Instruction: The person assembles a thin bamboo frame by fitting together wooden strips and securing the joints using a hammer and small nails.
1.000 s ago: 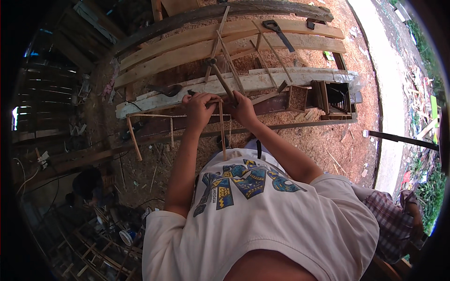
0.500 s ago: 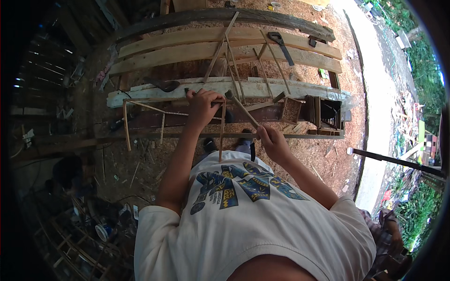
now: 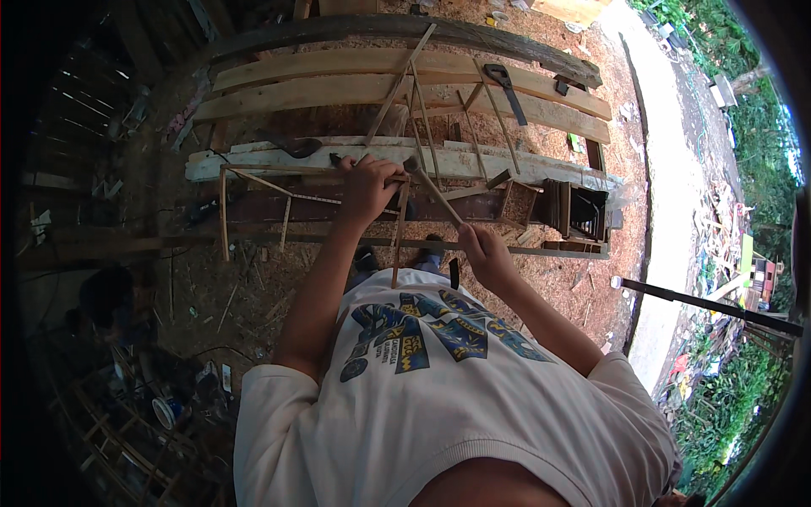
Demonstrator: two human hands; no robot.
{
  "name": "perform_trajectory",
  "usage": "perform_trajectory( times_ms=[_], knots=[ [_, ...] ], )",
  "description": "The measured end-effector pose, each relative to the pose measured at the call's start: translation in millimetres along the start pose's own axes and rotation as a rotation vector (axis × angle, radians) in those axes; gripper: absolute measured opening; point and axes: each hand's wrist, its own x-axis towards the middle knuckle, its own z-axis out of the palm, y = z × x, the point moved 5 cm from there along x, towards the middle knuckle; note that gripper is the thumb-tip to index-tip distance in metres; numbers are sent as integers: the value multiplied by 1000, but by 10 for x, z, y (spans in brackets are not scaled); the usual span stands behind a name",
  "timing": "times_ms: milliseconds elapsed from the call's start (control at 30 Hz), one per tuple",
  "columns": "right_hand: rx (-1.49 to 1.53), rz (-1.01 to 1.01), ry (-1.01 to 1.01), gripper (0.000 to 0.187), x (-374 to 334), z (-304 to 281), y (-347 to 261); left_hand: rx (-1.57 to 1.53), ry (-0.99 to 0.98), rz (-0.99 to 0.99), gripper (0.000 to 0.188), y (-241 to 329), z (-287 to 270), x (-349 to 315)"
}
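Step in hand, as we judge it: hammering a corner joint of a slender wooden frame [image 3: 224,215]. The frame sits over the near side of the bench, its far bar along the whitish plank [image 3: 203,167], its right leg [image 3: 398,245] pointing back toward our shirt [image 3: 456,372]; whether it touches the cloth we cannot tell.

Left hand [image 3: 369,188]: fingers curled down over the frame's right corner, gripping it. Right hand [image 3: 487,253]: closed round the lower handle of a hammer [image 3: 438,199], which slants up and leftward so the head lies just beside the left fingers. Contact between head and wood: cannot tell. No nail can be made out at this size.

Next move, our judgement: a short, straight tap on the joint, left fingertips kept out of the head's path, the corner held firm so the thin bars do not twist or split.

Edges and room. The near rail [image 3: 524,249] runs just beyond our body, and the right hand works about level with it. The widest swing room we see is back and to the right, above shavings [image 3: 583,291] on the floor. Forward it tightens: thin strips [image 3: 425,127] lean across the planks beyond the hammer head, and a handsaw [image 3: 512,97] lies farther off. To the right, a slatted wooden box [image 3: 553,207] stands well apart from the hammer.
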Motion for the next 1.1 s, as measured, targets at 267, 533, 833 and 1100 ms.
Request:
perform_trajectory(
  times_ms=[267, 533, 833, 1100],
  knots=[
    [51, 15, -36, 49, -12, -25, -85, 24, 27, 23, 14, -4, -6, -17],
    [14, 44, -23, 49, -7, 5, -21, 28, -24, -20, 13, -12, 14, 7],
    [29, 41, -39, 49, -12, 11, -17, 24, 11, -11, 16, -16, 16, -2],
    [-37, -92, 26, 47, -70, -17, -239, -1, 30, -4, 17, -21, 16, -5]
  ],
)
